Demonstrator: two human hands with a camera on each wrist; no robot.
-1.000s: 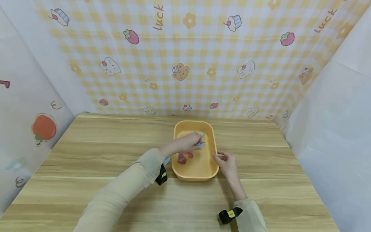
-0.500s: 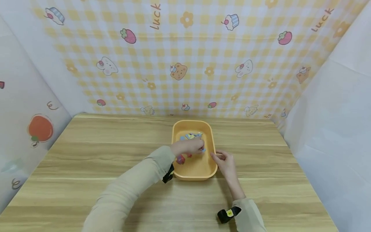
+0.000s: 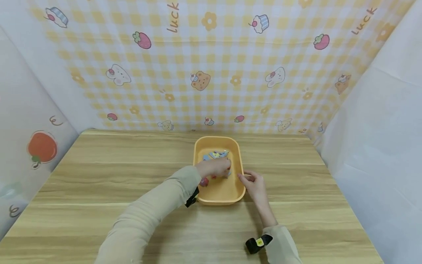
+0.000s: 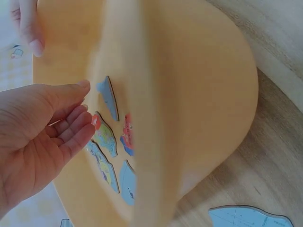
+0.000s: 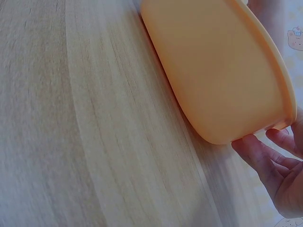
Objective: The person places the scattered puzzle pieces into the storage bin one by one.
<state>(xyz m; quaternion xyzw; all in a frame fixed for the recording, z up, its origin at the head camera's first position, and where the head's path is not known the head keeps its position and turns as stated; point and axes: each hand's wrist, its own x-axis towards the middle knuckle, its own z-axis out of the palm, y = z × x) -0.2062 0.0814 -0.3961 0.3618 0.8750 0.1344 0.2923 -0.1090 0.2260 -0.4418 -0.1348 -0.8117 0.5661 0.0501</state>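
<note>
A yellow plastic bin (image 3: 219, 201) stands on the table with several flat, thin-edged puzzle pieces on its bottom. My left hand (image 4: 47, 132) reaches inside, fingers loosely bent. A blue piece (image 4: 109, 99) lies just past its fingertips, with a small gap showing. Below it lie a green piece with a red patch (image 4: 105, 135), a red and blue piece (image 4: 128, 135) partly behind the bin wall, and a patterned blue piece (image 4: 104, 168). At the bin's right side my right hand (image 3: 257, 187) grips the rim, its thumb inside and fingers outside (image 5: 258, 153).
Outside the bin, a light blue piece (image 4: 251, 217) lies on the wooden table (image 3: 132, 183); my left forearm hides it in the head view. Behind the table hangs a checked cloth (image 3: 197, 55). Dark cameras sit on both sleeves.
My left hand has moved down inside the bin, and the blue piece near it has shifted towards me. More patterned pieces now show beyond the hand. The right hand keeps its grip.
</note>
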